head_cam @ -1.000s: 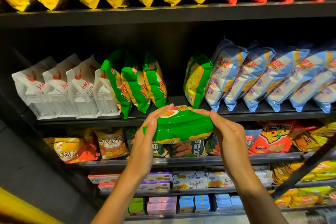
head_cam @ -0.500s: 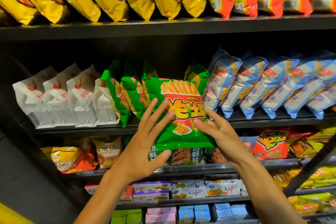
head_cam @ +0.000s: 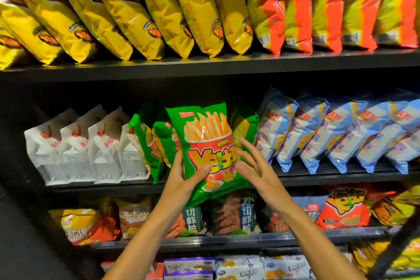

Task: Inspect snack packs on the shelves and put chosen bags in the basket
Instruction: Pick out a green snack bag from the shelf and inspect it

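The left hand (head_cam: 184,179) pinched the green fries bag (head_cam: 210,150) upright before the middle shelf (head_cam: 341,176), the right hand (head_cam: 254,166) spread beside it; inspection seemed underway, no basket in sight.

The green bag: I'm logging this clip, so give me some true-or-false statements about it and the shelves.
1. The green bag is held upright, front toward the camera. True.
2. Only the right hand touches it. False: the left hand grips it too.
3. Blue bags stand to its right. True.
4. White bags fill the top shelf. False: yellow bags and orange bags do.
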Available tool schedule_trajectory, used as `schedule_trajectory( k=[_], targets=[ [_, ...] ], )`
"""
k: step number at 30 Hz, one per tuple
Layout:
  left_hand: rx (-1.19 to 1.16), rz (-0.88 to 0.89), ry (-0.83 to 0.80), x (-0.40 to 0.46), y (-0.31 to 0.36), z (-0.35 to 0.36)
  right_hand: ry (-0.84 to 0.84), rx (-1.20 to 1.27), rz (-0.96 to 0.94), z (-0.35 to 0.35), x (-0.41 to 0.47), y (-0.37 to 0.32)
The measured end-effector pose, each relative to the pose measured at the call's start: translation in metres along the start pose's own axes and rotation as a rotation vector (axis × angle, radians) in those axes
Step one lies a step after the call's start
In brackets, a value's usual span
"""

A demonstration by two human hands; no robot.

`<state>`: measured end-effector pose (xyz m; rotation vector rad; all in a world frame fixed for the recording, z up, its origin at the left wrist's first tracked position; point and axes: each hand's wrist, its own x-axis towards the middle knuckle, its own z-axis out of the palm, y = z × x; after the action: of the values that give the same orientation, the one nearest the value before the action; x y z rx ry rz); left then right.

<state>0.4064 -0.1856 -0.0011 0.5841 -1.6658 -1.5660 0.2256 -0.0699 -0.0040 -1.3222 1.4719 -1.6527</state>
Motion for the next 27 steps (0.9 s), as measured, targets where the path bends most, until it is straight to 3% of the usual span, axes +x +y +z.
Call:
schedule_trajectory(
  k=[5,8,17,27],
  targets=[
    [0.248,0.202,0.156,0.022,-0.011,0.011,0.415,-0.060,-0.139,-0.013,0.020,0.021],
    [0.342,0.312,0.247,0.041,-0.016,0.030,0.537,-0.179,-0.158,-0.013,0.040,0.035],
    [0.401,0.432,0.388,0.102,-0.038,0.077,0.621,-0.493,-0.301,-0.007,0.083,0.072],
    [0.608,0.446,0.259,0.114,-0.095,0.074,0.671,-0.488,-0.341,-0.004,0.085,0.091]
  ],
)
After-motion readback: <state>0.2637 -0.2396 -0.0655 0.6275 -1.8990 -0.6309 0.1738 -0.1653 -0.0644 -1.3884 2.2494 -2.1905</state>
